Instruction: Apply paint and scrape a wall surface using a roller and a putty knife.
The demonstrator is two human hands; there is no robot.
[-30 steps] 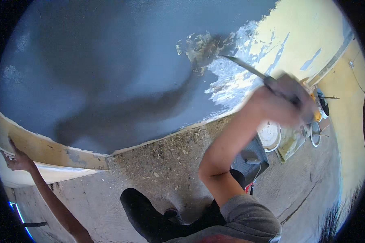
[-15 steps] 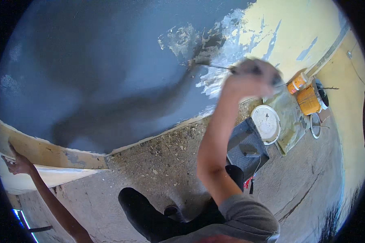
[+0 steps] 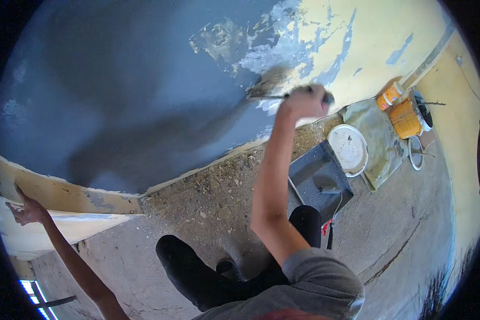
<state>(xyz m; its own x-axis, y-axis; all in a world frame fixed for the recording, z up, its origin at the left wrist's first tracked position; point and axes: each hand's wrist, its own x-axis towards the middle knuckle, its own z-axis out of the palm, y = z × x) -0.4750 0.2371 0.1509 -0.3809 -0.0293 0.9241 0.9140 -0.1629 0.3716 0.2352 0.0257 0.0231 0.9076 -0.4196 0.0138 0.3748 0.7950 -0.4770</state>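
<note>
His right hand (image 3: 304, 101) keeps its grip wrapped tight round the paintbrush (image 3: 269, 95) at the grey paint's ragged edge on the wall (image 3: 144, 96), left hand (image 3: 24, 210) spread flat against the low ledge (image 3: 64, 194), bare floor (image 3: 400, 234) beyond the paint tray (image 3: 317, 181).

The right hand (image 3: 304, 102) presses a paintbrush (image 3: 269, 92) against the grey-painted wall (image 3: 133, 90).

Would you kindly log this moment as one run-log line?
right hand: grips paintbrush, bristles on wall at grey-yellow paint edge | left hand: braced on pale ledge | floor: paint tray, white lid, orange buckets
</note>
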